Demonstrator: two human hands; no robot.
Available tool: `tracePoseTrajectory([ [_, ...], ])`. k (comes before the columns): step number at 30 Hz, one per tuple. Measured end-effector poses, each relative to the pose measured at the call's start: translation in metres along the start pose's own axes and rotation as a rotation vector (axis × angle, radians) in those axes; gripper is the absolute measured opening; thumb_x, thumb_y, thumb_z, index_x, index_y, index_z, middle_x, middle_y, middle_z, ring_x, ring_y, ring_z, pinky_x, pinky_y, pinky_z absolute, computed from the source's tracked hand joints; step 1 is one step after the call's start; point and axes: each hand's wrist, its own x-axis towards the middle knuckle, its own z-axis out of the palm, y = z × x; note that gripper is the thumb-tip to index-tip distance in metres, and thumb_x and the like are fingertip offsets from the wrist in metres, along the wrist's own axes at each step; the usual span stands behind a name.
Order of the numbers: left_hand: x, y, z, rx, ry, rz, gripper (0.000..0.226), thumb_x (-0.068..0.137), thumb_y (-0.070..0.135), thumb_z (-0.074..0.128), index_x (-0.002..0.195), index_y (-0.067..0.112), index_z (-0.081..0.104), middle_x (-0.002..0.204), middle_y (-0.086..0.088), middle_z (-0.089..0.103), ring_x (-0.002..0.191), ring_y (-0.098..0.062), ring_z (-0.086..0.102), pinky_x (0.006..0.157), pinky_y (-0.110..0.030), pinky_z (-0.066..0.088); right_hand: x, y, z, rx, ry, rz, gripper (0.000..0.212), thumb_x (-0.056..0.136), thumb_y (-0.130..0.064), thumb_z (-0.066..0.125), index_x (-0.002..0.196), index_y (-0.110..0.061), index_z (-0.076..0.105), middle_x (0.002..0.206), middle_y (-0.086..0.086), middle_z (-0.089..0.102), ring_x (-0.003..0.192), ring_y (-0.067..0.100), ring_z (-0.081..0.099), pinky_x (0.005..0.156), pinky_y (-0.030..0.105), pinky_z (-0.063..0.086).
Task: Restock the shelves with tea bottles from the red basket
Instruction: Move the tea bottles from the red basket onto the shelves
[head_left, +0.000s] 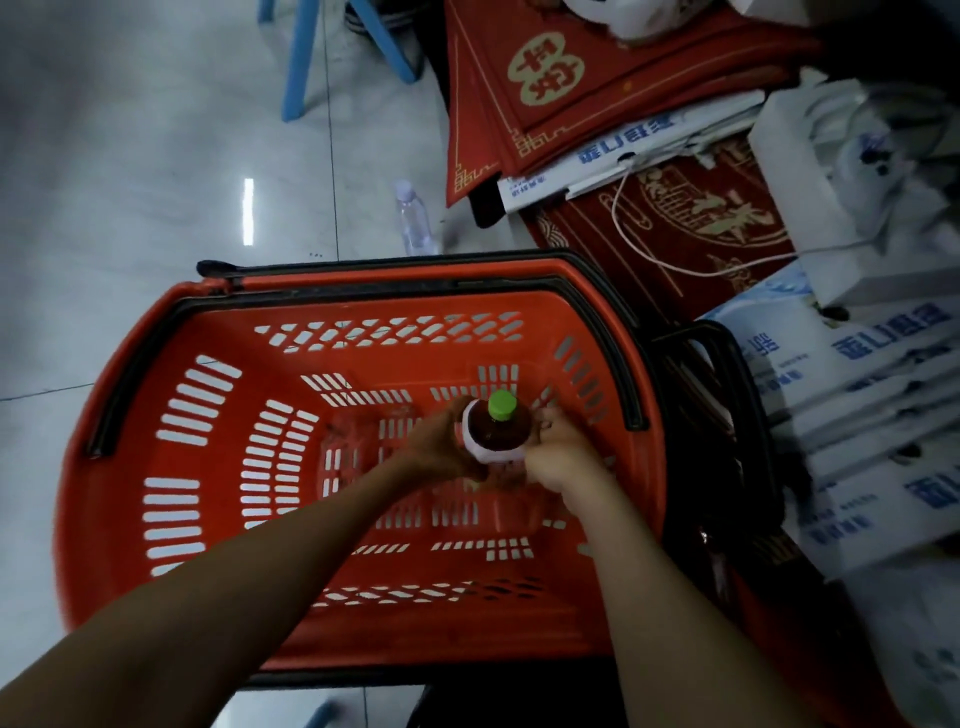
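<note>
A red slotted basket (171, 447) with black handles stands on the floor below me. Inside it, toward the right, a tea bottle (500, 423) with a green cap, dark tea and a white label stands upright, seen from above. My left hand (441, 447) wraps the bottle's left side. My right hand (558, 449) cups its right side. Both forearms reach down into the basket. I see no other bottle in the basket, and no shelf is in view.
A clear water bottle (413, 218) lies on the pale tiled floor beyond the basket. Red mats with gold patterns (571, 88) and stacked white-and-blue bags (857, 374) crowd the right side. Blue stool legs (301, 62) stand at the top left.
</note>
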Motion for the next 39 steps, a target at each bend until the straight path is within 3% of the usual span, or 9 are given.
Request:
tracePoseTrajectory([
  [3,-0.021,0.02,-0.034,-0.237,-0.026,-0.061,0.082,0.04,0.024,0.086,0.118,0.011,0.061,0.111,-0.004,0.071,0.1,-0.019,0.068,0.089,-0.038,0.055,-0.027,-0.029,-0.001,-0.011,0.059,-0.17,0.048,0.086,0.0,0.053,0.131,-0.019,0.052,0.129,0.004,0.059,0.119,0.025,0.055,0.086,0.027,0.042],
  [6,-0.047,0.051,-0.073,-0.384,-0.013,-0.056,0.066,0.046,0.019,0.085,0.108,0.012,0.066,0.102,-0.009,0.075,0.094,-0.026,0.07,0.082,-0.039,0.058,-0.059,-0.061,0.005,0.047,0.052,-0.339,0.081,0.073,0.011,0.064,0.141,-0.029,0.042,0.138,0.001,0.045,0.128,0.023,0.047,0.099,0.035,0.047],
  [10,-0.081,0.105,-0.128,-0.477,-0.055,0.058,0.061,0.055,0.014,0.081,0.112,0.008,0.062,0.11,-0.015,0.072,0.102,-0.035,0.068,0.085,-0.046,0.056,-0.103,-0.083,-0.007,0.083,-0.016,-0.584,0.11,0.067,-0.006,0.079,0.144,-0.054,0.017,0.146,-0.007,0.038,0.131,0.016,0.043,0.099,0.041,0.05],
  [14,-0.113,0.172,-0.174,-0.492,-0.097,0.203,0.061,0.057,0.013,0.08,0.114,0.004,0.061,0.11,-0.019,0.071,0.102,-0.037,0.068,0.083,-0.045,0.056,-0.155,-0.103,-0.045,0.187,-0.024,-0.673,0.105,0.072,-0.019,0.085,0.147,-0.05,0.019,0.121,-0.034,0.046,0.112,-0.006,0.048,0.081,0.015,0.045],
  [17,-0.132,0.227,-0.196,-0.46,-0.086,0.359,0.063,0.058,0.021,0.08,0.117,0.008,0.061,0.113,-0.018,0.07,0.104,-0.035,0.068,0.083,-0.045,0.057,-0.19,-0.12,-0.074,0.268,0.079,-0.763,0.097,0.066,-0.016,0.089,0.142,-0.044,0.035,0.12,-0.028,0.057,0.106,-0.014,0.056,0.083,0.012,0.051],
  [21,-0.151,0.3,-0.207,-0.456,-0.094,0.564,0.056,0.068,0.025,0.079,0.121,0.018,0.061,0.117,-0.008,0.07,0.109,-0.028,0.066,0.089,-0.046,0.056,-0.238,-0.147,-0.117,0.364,0.265,-0.862,0.094,0.058,-0.022,0.093,0.136,-0.044,0.044,0.124,-0.012,0.065,0.113,0.006,0.064,0.087,0.035,0.058],
  [28,-0.158,0.41,-0.207,-0.561,-0.17,0.87,0.046,0.078,0.021,0.077,0.12,0.027,0.062,0.117,0.001,0.071,0.11,-0.02,0.067,0.086,-0.034,0.057,-0.326,-0.18,-0.198,0.364,0.567,-0.991,0.091,0.059,-0.02,0.093,0.133,-0.047,0.046,0.119,-0.004,0.069,0.104,0.011,0.069,0.085,0.042,0.059],
  [34,-0.152,0.509,-0.199,-0.644,-0.199,1.119,0.046,0.082,0.029,0.072,0.125,0.019,0.059,0.12,-0.005,0.07,0.111,-0.024,0.066,0.086,-0.034,0.057,-0.387,-0.205,-0.259,0.212,0.877,-1.064,0.082,0.066,-0.025,0.089,0.116,-0.067,0.04,0.115,-0.017,0.068,0.104,0.0,0.065,0.088,0.034,0.058],
  [39,-0.146,0.595,-0.194,-0.621,-0.225,1.277,0.031,0.092,0.015,0.056,0.122,0.023,0.058,0.114,0.003,0.072,0.106,-0.013,0.067,0.081,-0.027,0.057,-0.415,-0.227,-0.311,0.166,1.129,-1.166,0.087,0.071,-0.016,0.085,0.139,-0.04,0.037,0.12,-0.018,0.065,0.108,-0.003,0.062,0.09,0.027,0.055],
])
